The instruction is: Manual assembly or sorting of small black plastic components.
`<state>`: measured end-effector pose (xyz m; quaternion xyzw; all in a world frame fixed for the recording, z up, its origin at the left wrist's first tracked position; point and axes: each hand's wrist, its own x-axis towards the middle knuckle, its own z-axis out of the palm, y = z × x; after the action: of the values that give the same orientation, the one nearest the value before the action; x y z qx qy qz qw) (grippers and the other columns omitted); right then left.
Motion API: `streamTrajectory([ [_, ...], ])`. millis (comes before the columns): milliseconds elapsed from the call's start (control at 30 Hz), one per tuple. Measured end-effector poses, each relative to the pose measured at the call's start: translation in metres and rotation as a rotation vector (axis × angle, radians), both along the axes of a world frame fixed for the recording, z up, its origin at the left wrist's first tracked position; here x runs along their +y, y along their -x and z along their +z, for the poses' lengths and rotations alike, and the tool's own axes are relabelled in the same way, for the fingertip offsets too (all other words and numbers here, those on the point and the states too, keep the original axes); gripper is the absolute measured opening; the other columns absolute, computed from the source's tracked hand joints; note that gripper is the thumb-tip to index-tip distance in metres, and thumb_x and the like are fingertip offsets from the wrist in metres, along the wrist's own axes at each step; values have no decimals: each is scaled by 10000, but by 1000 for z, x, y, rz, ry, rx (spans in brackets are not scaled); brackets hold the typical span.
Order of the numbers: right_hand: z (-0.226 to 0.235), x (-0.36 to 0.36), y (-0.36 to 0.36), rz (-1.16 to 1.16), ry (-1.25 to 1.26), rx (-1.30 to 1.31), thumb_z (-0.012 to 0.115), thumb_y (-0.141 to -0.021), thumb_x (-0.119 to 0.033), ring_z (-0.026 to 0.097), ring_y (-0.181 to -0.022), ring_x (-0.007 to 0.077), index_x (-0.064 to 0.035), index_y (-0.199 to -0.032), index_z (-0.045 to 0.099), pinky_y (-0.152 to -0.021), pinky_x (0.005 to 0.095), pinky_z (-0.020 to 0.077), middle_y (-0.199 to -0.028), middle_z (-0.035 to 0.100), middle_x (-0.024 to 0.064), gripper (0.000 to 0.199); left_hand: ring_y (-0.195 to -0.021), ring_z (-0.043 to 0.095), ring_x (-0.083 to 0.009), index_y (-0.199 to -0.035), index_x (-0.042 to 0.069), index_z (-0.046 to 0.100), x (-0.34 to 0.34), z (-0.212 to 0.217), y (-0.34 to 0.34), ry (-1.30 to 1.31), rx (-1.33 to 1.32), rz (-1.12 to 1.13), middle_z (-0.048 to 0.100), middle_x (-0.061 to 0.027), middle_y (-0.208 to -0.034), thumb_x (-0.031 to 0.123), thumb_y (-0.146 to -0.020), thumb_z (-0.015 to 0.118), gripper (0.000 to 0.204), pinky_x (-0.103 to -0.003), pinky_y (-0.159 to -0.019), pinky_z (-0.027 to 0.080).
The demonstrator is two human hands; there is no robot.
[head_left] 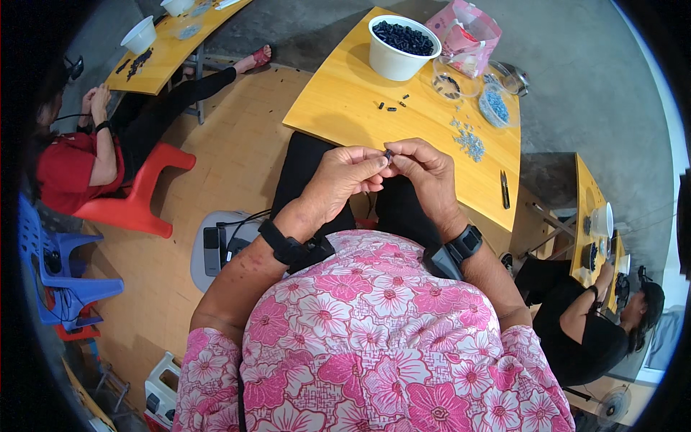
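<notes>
Fingertips meet just off the front edge of the yellow table. Between them is a small black piece (389,154), mostly covered by the fingers. My left hand (344,176) pinches it from the left, thumb against forefinger. From the other side my right hand (430,176) grips the same piece between thumb and forefinger. A few loose black pieces (391,109) lie on the table beyond my hands. Small clear-blue pieces (471,145) are scattered to the right. A white tub (396,67) full of black pieces stands at the far left of the tabletop.
Black tweezers (504,190) lie near the table's right edge. A clear tub (494,108) holds blue pieces, beside a shallow clear dish (450,88) and a pink bag (466,36). A stool (205,248) is at my left. Other people sit at tables left and right.
</notes>
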<state>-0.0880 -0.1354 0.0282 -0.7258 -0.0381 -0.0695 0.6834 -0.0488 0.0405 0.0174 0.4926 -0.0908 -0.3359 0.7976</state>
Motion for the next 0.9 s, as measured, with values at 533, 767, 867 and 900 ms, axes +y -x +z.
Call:
streamTrajectory([
  [533, -2, 5, 5, -22, 343, -278, 695, -781, -8, 605, -798, 147, -25, -1065, 621, -721, 251, 500, -875, 585, 67, 294, -784, 555, -49, -1045, 48, 677, 1, -7, -1, -14, 26, -6, 643, 14, -910, 196, -901, 642, 210, -210, -711, 490],
  [767, -3, 3, 6, -33, 380, -271, 694, -780, -33, 602, -785, 180, -32, -1056, 618, -713, 270, 494, -877, 579, 83, 286, -776, 548, -48, -1038, 47, 677, -4, -5, 0, -69, -21, -18, 634, 17, -894, 208, -908, 630, 212, -220, -719, 491],
  [867, -3, 1, 7, -26, 420, -302, 690, -792, -58, 590, -766, 191, -32, -1055, 599, -694, 275, 489, -872, 564, 86, 280, -769, 553, -49, -1031, 43, 672, -5, -3, 2, -77, -48, -23, 632, 15, -892, 199, -916, 617, 201, -225, -724, 492],
  [900, -2, 0, 8, -17, 453, -292, 686, -797, -68, 585, -758, 199, -32, -1052, 589, -682, 281, 485, -868, 556, 89, 275, -769, 553, -49, -1031, 43, 672, -6, -3, 2, -79, -48, -23, 632, 15, -892, 199, -916, 617, 201, -225, -724, 492],
])
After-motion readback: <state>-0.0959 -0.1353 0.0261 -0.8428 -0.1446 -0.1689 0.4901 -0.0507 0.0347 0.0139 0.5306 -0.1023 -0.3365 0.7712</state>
